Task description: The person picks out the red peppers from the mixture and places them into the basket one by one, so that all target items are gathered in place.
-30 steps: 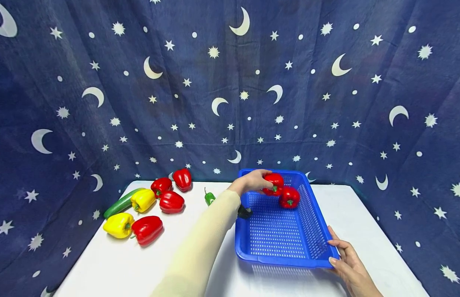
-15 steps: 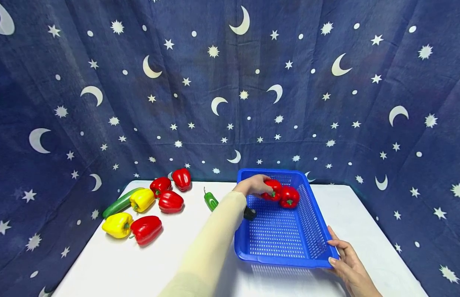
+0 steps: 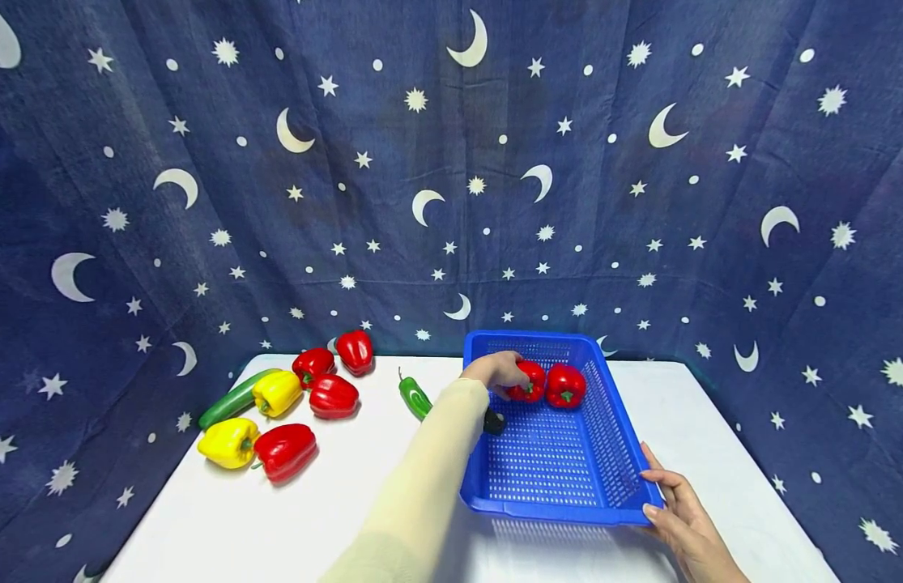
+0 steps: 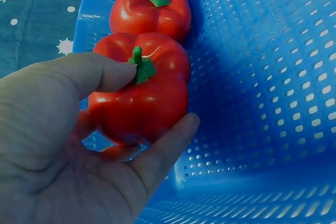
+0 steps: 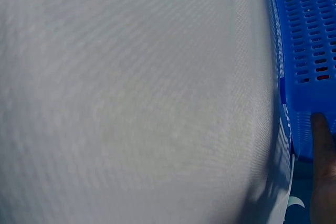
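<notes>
My left hand (image 3: pixel 498 370) holds a red bell pepper (image 4: pixel 142 106) inside the blue plastic basket (image 3: pixel 546 512), near its far left corner. In the left wrist view the thumb lies against the green stem and the fingers curl around the side and underneath. Right beside it, a second red bell pepper (image 3: pixel 565 386) sits on the basket floor. At the near right corner, my right hand (image 3: pixel 686 518) grips the basket, thumb at the rim and fingers along the outer wall. Only one finger (image 5: pixel 321 140) shows in the right wrist view, against the blue wall.
Left on the white table (image 3: pixel 393 453) lie several red peppers (image 3: pixel 286 453), two yellow peppers (image 3: pixel 230 443) and a cucumber (image 3: pixel 236 399). A green chili (image 3: pixel 415 397) lies left of the basket, partly behind my left sleeve. A dark starry curtain (image 3: pixel 393 162) hangs behind.
My left hand has lowered the red bell pepper and shifted it slightly left, so it now sits beside the other one. The right hand keeps its grip on the basket corner.
</notes>
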Demonstrator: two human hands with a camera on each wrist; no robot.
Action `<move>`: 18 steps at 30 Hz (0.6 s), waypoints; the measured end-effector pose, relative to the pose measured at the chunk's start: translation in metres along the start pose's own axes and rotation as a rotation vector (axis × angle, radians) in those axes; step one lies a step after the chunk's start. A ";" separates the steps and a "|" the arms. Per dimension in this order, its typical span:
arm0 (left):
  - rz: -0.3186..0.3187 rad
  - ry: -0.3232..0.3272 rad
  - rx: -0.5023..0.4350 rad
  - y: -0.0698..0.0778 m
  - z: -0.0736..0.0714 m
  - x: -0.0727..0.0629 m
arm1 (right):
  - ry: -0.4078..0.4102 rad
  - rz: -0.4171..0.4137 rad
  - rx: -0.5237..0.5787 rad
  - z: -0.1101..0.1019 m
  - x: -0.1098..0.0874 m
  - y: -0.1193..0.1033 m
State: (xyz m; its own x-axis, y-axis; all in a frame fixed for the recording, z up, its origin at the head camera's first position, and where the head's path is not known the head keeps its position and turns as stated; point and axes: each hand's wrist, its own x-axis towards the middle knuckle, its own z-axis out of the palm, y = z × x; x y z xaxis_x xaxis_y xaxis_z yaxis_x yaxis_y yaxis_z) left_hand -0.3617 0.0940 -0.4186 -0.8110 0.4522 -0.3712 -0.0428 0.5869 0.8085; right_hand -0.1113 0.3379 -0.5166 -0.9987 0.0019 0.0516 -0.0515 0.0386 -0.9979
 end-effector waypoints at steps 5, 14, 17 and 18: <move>-0.007 -0.002 0.059 -0.002 0.003 0.004 | -0.015 -0.010 -0.001 0.001 0.000 0.000; -0.003 -0.026 0.151 -0.005 0.005 0.007 | -0.044 -0.035 0.006 0.002 -0.001 -0.002; -0.004 -0.034 0.145 -0.005 0.006 0.007 | -0.037 -0.024 -0.003 0.001 0.000 -0.002; -0.001 -0.034 0.142 -0.005 0.006 0.007 | -0.035 -0.020 -0.006 0.001 0.000 -0.002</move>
State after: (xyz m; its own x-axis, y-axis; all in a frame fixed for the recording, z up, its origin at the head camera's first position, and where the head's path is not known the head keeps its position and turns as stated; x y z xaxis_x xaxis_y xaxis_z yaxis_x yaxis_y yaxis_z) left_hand -0.3638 0.0984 -0.4279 -0.7906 0.4727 -0.3893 0.0414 0.6755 0.7362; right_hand -0.1109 0.3369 -0.5148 -0.9970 -0.0343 0.0697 -0.0712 0.0443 -0.9965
